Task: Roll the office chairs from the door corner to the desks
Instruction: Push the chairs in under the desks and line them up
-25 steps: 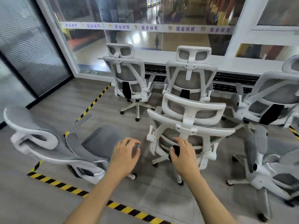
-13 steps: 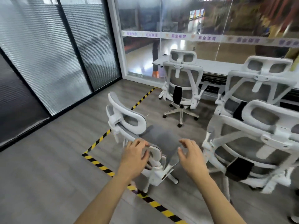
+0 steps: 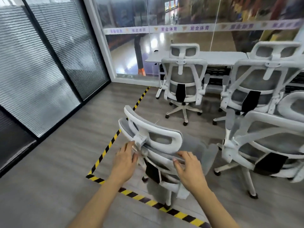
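Found chair point(image 3: 148, 125) at centre frame, back to camera. Noted left hand point(image 3: 126, 159) open, fingertips touching its backrest. Noted right hand point(image 3: 189, 167) spread loose at backrest edge, contact unclear.

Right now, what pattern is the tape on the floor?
Floor tape: yellow-and-black stripes, best in the head view.
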